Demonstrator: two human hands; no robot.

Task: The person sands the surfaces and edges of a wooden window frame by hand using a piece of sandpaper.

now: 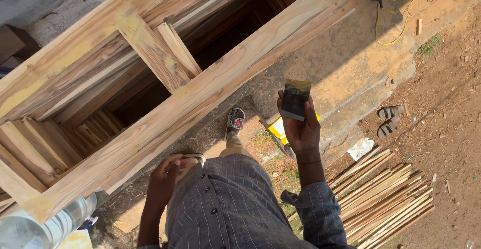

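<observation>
Right of centre in the frame: right hand (300, 126) raised, fingers wrapped around a small flat scraper blade (295, 99), dark with a yellowish smear along its top edge, held upright. Up and to the left of it, just beside: the near rail (200, 98) of a big wooden frame (75, 63), long axis slanting from lower left to upper right across the frame, yellow filler patches along it. Lower centre: left hand (165, 176) curled against the body, on or around a pale object, exact hold impossible to tell. Right hand nearer the rail's upper stretch, left hand nearer its lower one. Bundle of thin slats (386, 199) on the ground at lower right, well apart.
</observation>
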